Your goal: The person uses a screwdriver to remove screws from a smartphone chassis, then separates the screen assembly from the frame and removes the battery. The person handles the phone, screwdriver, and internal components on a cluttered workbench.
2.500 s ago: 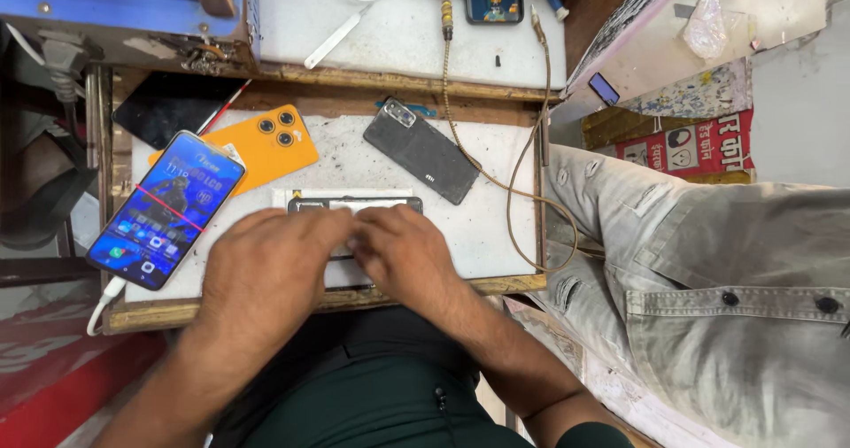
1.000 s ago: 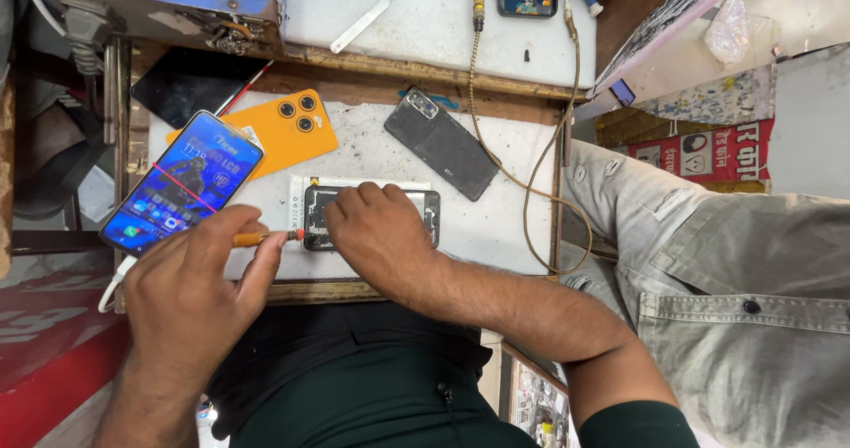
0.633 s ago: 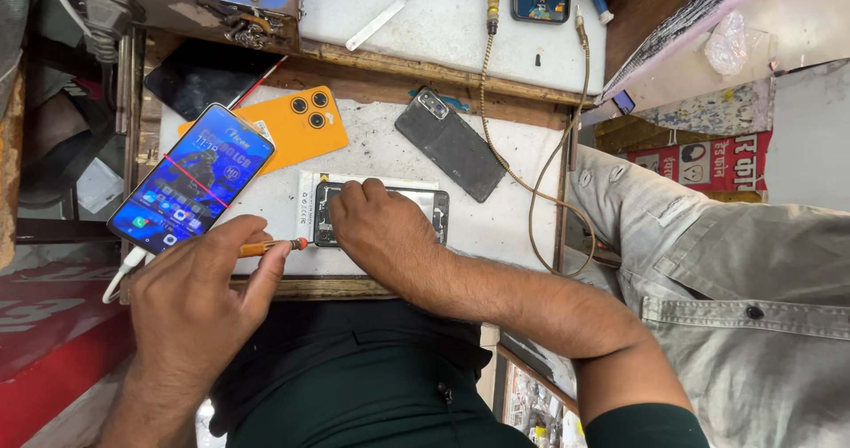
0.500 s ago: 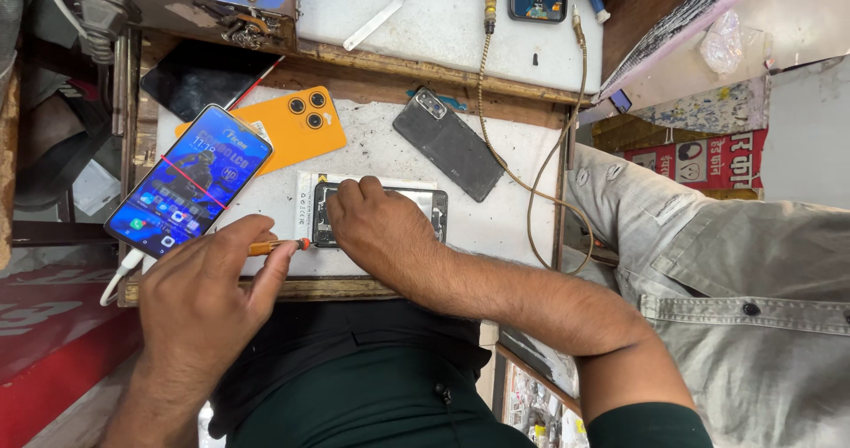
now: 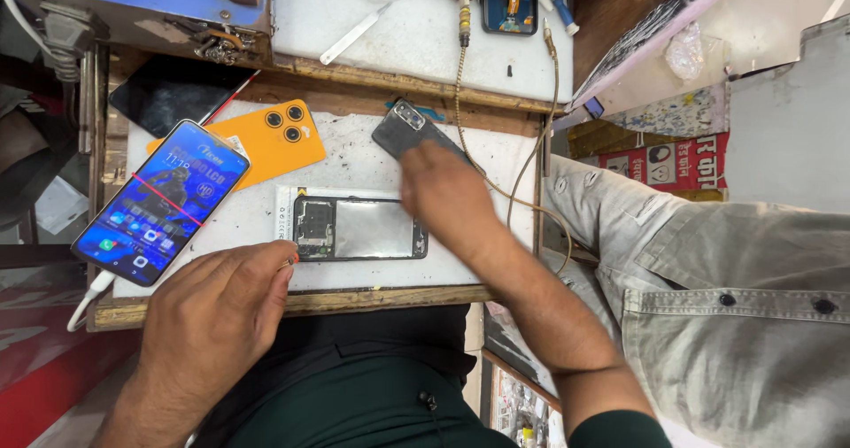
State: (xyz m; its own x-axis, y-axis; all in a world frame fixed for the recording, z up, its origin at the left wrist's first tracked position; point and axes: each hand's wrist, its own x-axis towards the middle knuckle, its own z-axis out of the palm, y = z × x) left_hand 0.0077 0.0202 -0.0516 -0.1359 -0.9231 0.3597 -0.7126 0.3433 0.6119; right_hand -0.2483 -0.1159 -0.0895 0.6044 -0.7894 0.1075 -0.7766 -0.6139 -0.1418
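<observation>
Fingers of my right hand (image 5: pixel 438 187) lie flat on the dark phone (image 5: pixel 405 129), thin and slippery, best pinched by its edges, while my left hand (image 5: pixel 217 311) rests curled, apparently empty, by the opened phone frame (image 5: pixel 359 228)

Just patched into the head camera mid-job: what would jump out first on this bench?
Probably the lit smartphone with a bright blue screen at the left edge of the white work mat, overlapping a face-down orange phone. At the mat's centre lies an opened black phone frame with bare internals. The right hand reaches onto a dark grey phone behind it; the left hand rests at the near edge.
</observation>
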